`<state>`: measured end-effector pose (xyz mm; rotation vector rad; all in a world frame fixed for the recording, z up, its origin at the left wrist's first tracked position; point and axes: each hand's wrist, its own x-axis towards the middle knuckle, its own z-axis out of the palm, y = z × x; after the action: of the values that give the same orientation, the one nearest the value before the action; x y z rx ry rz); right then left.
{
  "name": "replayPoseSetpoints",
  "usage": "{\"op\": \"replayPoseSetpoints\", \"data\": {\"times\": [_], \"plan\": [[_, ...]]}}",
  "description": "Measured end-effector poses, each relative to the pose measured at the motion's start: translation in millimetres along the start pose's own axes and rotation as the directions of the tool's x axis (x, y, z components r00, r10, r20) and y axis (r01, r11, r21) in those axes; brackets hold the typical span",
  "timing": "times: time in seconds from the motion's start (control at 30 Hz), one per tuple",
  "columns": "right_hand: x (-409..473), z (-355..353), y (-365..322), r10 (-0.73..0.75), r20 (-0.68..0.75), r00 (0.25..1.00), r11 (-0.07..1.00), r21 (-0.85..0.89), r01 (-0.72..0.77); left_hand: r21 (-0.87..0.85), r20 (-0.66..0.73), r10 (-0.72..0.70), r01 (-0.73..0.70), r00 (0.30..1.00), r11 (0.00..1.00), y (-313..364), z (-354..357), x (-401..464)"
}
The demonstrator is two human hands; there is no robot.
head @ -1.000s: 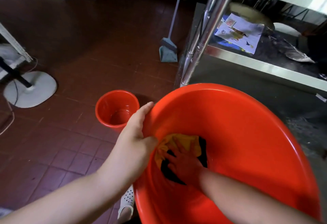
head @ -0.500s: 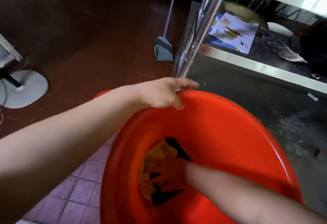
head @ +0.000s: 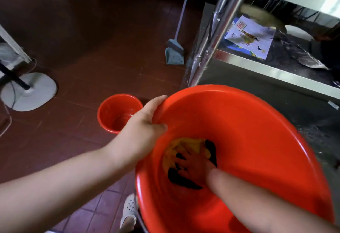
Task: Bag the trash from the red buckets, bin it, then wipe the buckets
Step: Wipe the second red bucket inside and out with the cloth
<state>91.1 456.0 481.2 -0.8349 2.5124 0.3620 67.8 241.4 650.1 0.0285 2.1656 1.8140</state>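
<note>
Tiled floor (head: 88,45), small red bucket (head: 117,112), dustpan (head: 174,53)

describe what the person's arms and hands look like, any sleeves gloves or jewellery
Both arms are bare as far as the picture shows them, with no sleeve edge in sight. The left hand wears no glove, ring or watch. The right hand is also ungloved; its wrist shows no band, though the red bucket tints it and blurs fine detail. A white perforated shoe shows below.

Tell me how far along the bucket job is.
Done: both buckets look free of trash. In hand: left hand grips the big bucket rim; right hand presses a yellow-black cloth inside. Left: possibly the small bucket on the floor.
</note>
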Motion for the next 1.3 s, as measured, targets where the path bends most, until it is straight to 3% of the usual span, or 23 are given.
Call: {"op": "replayPoseSetpoints", "data": {"times": [0.07, 0.17, 0.27, 0.33, 0.4, 0.5, 0.57, 0.7, 0.83, 0.97, 1.1, 1.2, 1.3], "plan": [[6, 16, 6, -0.008, 0.073, 0.997, 1.000, -0.026, 0.010, -0.039, -0.070, 0.001, -0.004, 0.998, 0.999, -5, 9, -17], [13, 20, -10, 0.181, 0.162, 0.970, 0.972, 0.122, -0.202, -0.033, -0.091, -0.028, 0.025, 0.995, 0.999, -12, 17, -35], [13, 14, -19, 0.234, 0.201, 0.951, 0.938, 0.210, -0.275, 0.141, -0.076, 0.035, -0.024, 0.997, 0.990, -7, 8, -20], [7, 11, -15, 0.139, 0.190, 0.972, 0.974, 0.151, -0.169, 0.308, 0.005, 0.138, -0.132, 0.990, 0.942, 5, -2, 7], [1, 9, -13, -0.045, 0.191, 0.981, 0.998, 0.050, 0.036, 0.427, 0.135, 0.189, -0.229, 0.973, 0.875, 17, -8, 38], [3, 19, -21, -0.355, 0.186, 0.916, 0.902, -0.188, 0.388, 0.468, 0.312, 0.106, -0.250, 0.944, 0.848, 30, -3, 65], [8, 22, -22, -0.428, 0.168, 0.888, 0.873, -0.176, 0.454, 0.399, 0.375, 0.021, -0.182, 0.927, 0.899, 33, 1, 71], [12, 17, -10, -0.407, 0.082, 0.910, 0.912, -0.022, 0.410, 0.279, 0.397, 0.001, -0.122, 0.918, 0.952, 29, 2, 70], [16, 18, -3, -0.224, 0.131, 0.966, 0.975, 0.025, 0.222, 0.186, 0.330, -0.007, -0.058, 0.944, 0.981, 24, -4, 57], [17, 10, 13, -0.091, 0.245, 0.965, 0.991, -0.069, 0.111, 0.242, 0.241, -0.018, -0.042, 0.970, 0.969, 15, -14, 38], [11, 1, 20, -0.011, 0.216, 0.976, 0.982, -0.181, 0.051, 0.239, 0.186, 0.026, -0.071, 0.982, 0.968, 8, -21, 26], [5, -1, 17, 0.121, 0.181, 0.976, 0.978, -0.191, -0.086, 0.261, 0.128, 0.065, -0.097, 0.990, 0.960, 5, -17, 25], [-5, 4, 1, 0.099, 0.191, 0.977, 0.974, -0.218, -0.056, 0.240, 0.129, 0.042, -0.072, 0.991, 0.968, 2, -13, 21]]}}
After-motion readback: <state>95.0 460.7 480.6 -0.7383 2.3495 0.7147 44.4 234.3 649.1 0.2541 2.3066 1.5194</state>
